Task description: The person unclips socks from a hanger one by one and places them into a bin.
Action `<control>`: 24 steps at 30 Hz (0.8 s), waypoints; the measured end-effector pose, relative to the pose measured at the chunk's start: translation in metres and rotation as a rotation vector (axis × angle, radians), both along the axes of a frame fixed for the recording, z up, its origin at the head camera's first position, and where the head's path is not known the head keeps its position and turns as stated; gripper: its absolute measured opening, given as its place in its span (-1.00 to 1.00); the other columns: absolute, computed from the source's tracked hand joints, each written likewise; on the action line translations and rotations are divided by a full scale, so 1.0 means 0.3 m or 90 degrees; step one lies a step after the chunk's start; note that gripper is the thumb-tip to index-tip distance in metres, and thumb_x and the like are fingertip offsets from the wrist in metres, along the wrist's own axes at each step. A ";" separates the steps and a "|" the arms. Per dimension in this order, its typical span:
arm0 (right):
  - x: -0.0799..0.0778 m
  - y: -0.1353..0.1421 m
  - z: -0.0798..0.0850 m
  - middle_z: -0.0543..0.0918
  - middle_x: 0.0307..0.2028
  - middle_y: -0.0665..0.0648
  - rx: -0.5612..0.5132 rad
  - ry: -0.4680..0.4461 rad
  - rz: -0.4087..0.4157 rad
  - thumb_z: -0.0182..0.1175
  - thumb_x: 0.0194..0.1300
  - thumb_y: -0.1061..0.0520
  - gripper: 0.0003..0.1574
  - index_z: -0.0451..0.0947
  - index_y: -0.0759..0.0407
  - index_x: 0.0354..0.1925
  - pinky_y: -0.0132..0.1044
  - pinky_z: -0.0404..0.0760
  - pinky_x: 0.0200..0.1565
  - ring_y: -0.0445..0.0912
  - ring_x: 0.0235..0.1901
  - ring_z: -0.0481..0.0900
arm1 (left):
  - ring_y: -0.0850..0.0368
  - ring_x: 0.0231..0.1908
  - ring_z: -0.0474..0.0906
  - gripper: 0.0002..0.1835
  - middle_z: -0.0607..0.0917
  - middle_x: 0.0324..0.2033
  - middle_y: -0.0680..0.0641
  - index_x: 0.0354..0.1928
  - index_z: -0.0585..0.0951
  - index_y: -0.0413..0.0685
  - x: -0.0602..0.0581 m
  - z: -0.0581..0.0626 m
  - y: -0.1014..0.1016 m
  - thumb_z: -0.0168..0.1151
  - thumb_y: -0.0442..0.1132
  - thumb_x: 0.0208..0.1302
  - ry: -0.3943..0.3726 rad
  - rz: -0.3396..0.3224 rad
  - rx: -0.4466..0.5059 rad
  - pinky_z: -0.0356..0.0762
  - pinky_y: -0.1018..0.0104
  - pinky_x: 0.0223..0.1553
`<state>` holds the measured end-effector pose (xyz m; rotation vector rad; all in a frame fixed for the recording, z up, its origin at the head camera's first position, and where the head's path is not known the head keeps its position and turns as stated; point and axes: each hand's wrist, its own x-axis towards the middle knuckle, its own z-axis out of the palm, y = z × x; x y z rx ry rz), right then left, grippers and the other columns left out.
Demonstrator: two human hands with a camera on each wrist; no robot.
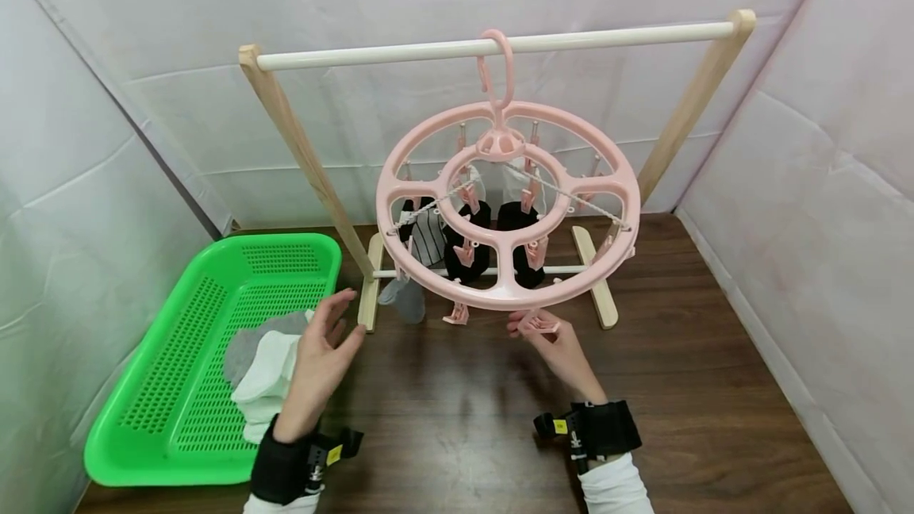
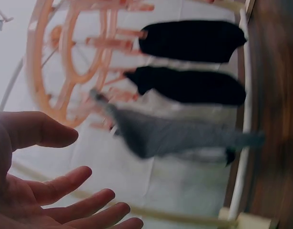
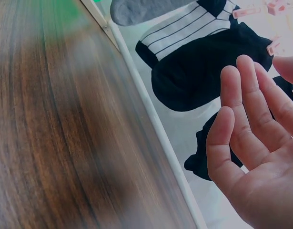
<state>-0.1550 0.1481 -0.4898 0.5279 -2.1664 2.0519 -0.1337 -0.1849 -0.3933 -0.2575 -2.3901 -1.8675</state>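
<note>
A round pink clip hanger (image 1: 630,197) hangs by its hook from a white bar. Clipped on it are a grey sock (image 1: 405,300), a striped sock (image 1: 427,238) and black socks (image 3: 184,78), some with light upper parts. My left hand (image 1: 321,359) is between the green basket and the grey sock, thumb and fingers spread, holding nothing. In the left wrist view the grey sock hangs beyond the fingertips, apart from them. Under the hanger's front rim is my right hand (image 1: 567,359), its fingers loosely extended. A pink clip (image 1: 539,325) overlaps it in the head view; contact is unclear.
The green basket (image 1: 178,473) at left holds folded white socks (image 1: 266,375) and a grey one (image 1: 243,351). A wooden stand (image 1: 303,153) carries the white bar (image 1: 614,39) above the brown table (image 1: 714,387). White cloth walls (image 1: 821,181) enclose the back and sides.
</note>
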 end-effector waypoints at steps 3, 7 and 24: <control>0.004 -0.002 0.000 0.62 -0.15 0.43 0.003 0.013 0.001 0.05 0.42 0.36 -0.77 0.51 0.57 -0.10 -0.16 0.59 -0.06 -0.08 -0.19 0.66 | -0.14 0.38 0.11 -0.40 0.25 0.36 -0.27 0.36 0.27 -0.22 -0.013 -0.029 0.046 0.18 -0.49 0.29 0.004 -0.021 -0.010 0.07 -0.02 0.32; 0.012 -0.005 0.001 0.62 -0.16 0.40 -0.005 0.018 0.006 0.05 0.42 0.37 -0.75 0.50 0.60 -0.07 -0.20 0.59 -0.07 0.00 -0.18 0.66 | -0.18 0.36 0.15 -0.30 0.25 0.36 -0.29 0.40 0.22 -0.23 -0.042 -0.075 0.102 0.24 -0.50 0.24 0.015 -0.049 0.001 0.09 -0.06 0.31; 0.037 -0.015 0.006 0.67 -0.14 0.07 -0.009 0.024 0.033 0.02 0.42 0.40 -0.72 0.44 0.68 -0.04 -0.14 0.58 -0.05 0.05 -0.14 0.65 | -0.06 -0.23 0.48 -0.62 0.55 0.01 -0.32 0.24 0.39 -0.31 -0.099 -0.143 0.232 -0.10 -0.49 0.43 0.080 -0.027 0.006 0.35 0.19 -0.24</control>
